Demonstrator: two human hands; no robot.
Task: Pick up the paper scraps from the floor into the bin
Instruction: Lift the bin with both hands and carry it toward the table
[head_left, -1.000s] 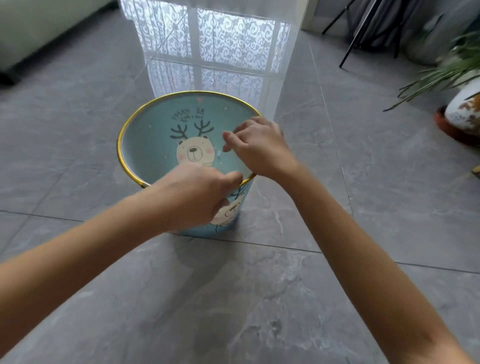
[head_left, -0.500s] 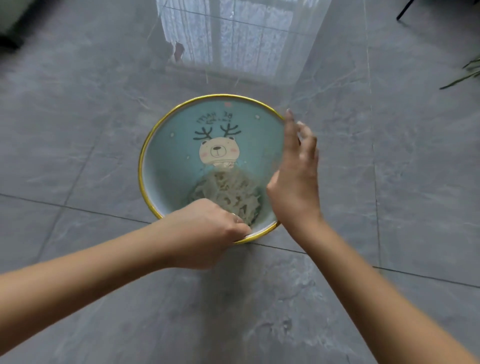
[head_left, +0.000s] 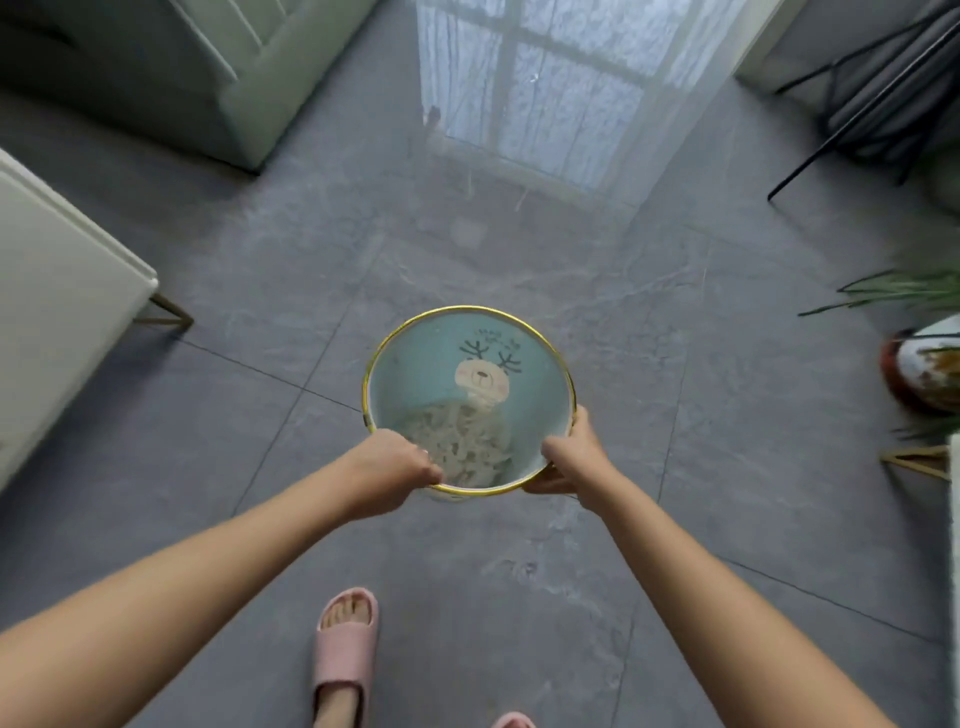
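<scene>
A round light-blue bin (head_left: 540, 395) with a gold rim and a reindeer-bear picture inside sits in the middle of the grey tile floor. A heap of pale paper scraps (head_left: 460, 441) lies at its bottom. My left hand (head_left: 387, 470) grips the near-left part of the rim with curled fingers. My right hand (head_left: 569, 457) grips the near-right part of the rim, thumb over the edge. No loose scraps show on the floor around the bin.
White furniture with a gold leg (head_left: 62, 291) stands at the left, a pale cabinet (head_left: 218, 73) at the back left. A potted plant (head_left: 924, 374) and black stand legs (head_left: 852, 119) are on the right. My foot in a pink slipper (head_left: 345, 649) is below.
The view has risen and pulled back from the bin. My right hand came down from above the opening and took hold of the rim; my left hand stayed on the rim.
</scene>
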